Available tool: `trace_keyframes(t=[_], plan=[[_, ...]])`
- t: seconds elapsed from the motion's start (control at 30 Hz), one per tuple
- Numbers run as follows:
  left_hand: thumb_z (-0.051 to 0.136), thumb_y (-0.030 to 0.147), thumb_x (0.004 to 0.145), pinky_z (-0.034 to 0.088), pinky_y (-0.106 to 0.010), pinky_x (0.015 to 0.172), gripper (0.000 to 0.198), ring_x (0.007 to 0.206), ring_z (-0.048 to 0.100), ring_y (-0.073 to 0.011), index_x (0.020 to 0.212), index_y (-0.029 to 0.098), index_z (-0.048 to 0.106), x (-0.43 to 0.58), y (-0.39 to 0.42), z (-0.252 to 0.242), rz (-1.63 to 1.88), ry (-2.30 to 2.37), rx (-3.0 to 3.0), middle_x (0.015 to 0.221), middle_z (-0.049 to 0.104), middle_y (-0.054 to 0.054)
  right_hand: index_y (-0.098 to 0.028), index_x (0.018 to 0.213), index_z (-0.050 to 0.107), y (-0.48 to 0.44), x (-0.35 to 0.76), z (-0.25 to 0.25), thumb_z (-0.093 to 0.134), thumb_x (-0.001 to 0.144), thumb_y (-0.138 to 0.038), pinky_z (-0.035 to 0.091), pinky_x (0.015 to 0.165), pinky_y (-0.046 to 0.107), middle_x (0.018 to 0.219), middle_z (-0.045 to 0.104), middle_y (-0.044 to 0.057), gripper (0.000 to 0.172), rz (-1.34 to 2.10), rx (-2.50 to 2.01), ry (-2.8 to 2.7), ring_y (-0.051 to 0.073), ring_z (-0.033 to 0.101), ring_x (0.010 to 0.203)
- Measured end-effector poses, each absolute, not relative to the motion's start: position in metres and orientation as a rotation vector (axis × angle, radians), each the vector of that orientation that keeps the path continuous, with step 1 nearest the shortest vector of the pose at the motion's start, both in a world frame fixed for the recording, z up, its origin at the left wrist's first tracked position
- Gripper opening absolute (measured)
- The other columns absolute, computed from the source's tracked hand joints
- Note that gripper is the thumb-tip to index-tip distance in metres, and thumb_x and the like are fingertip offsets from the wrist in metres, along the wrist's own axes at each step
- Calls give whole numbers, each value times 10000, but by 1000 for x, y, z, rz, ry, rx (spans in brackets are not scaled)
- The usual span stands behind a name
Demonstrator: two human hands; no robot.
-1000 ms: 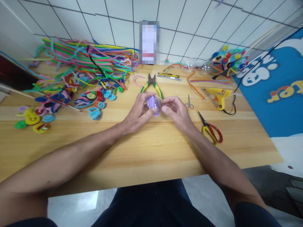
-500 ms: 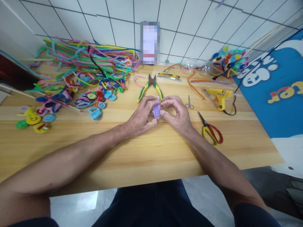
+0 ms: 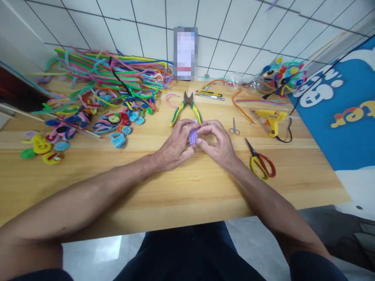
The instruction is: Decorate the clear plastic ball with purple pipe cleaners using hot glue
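A small purple ribbed piece (image 3: 193, 137) is held between my two hands, just in front of the green and yellow pliers (image 3: 187, 107). My left hand (image 3: 176, 145) grips its left side, with fingers at the top and the thumb near its lower end. On the other side, the fingers and thumb of my right hand (image 3: 217, 142) pinch its right edge. Fingertips hide parts of the piece. Small scissors (image 3: 234, 127) lie to the right of my right hand.
Colourful pipe cleaners (image 3: 102, 72) and coiled pieces (image 3: 118, 140) cover the left and back left. Cutters (image 3: 209, 93) lie behind the pliers. Red and yellow scissors (image 3: 261, 163) and a yellow glue gun (image 3: 273, 120) lie right. A phone (image 3: 185, 54) leans on the wall.
The purple piece is tilted slightly differently between my fingers. My right hand has shifted a little to the left, and both hands keep hold of the piece.
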State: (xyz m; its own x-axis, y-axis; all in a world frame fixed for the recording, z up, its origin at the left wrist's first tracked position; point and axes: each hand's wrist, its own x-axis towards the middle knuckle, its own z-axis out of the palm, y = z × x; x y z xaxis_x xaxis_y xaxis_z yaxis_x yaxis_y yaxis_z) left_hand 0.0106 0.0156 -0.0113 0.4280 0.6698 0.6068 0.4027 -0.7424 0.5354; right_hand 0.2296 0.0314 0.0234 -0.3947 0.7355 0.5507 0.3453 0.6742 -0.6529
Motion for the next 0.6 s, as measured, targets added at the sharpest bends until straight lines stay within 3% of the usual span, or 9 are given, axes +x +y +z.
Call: trace_keyframes(t=[0.3,0.6], plan=[[576,368,1124,495,-630,1272,562,1530,471,-346,1634,272,361,11,15,-13,1217,937,2379,1560,481,-182,-294,1179,747,31,230,22,740,946,-235,611,985,470,1218,709,77,241,487,-809,-2041,270,688,1123],[609,349,1082,499,-635,1263,604,1506,490,-347,1631,268,370,11,16,-14,1231,900,2368,1546,492,-180,-307,1185,751,32,232,21,737,942,-259,617,992,494,1234,703,84,248,489,-836,-2059,283,687,1136]])
